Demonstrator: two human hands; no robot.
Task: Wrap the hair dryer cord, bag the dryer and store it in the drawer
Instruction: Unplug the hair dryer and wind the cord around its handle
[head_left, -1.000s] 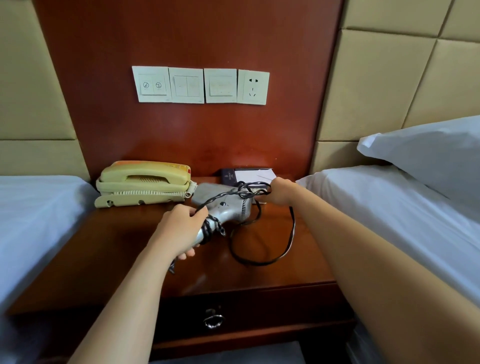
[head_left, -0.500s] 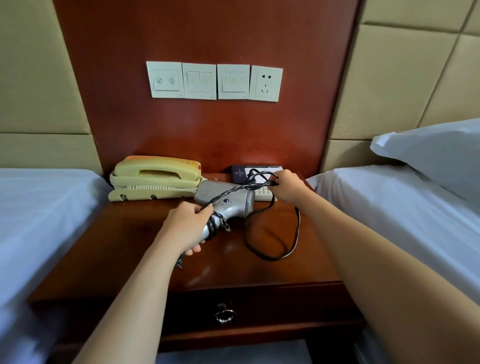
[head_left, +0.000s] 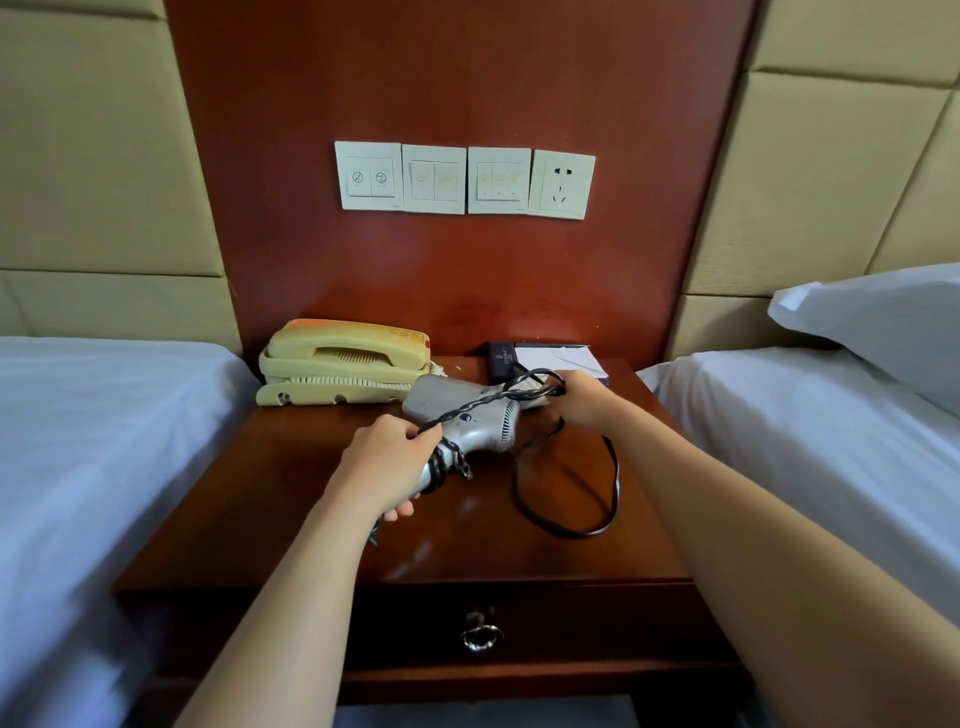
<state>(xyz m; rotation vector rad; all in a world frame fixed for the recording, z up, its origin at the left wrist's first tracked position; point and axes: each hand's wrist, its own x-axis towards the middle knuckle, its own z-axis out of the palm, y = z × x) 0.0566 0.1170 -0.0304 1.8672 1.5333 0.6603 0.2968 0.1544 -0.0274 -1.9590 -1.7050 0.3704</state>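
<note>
Head view: closed drawer (head_left: 571, 621) nearest. Above it on the nightstand (head_left: 291, 493), left hand (head_left: 387, 462) curled round the hair dryer (head_left: 483, 431) handle, over the wound turns. Hold firm there, lay each turn snug. Slack cord (head_left: 576, 535) looped alongside. Farther back, right hand (head_left: 587, 400) closed, seemingly pinching the taut strand; feed evenly.

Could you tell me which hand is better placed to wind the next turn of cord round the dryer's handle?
The right hand: it holds the cord taut across the dryer, with slack looped beside it. The left hand is occupied gripping the hair dryer by its handle.
</note>
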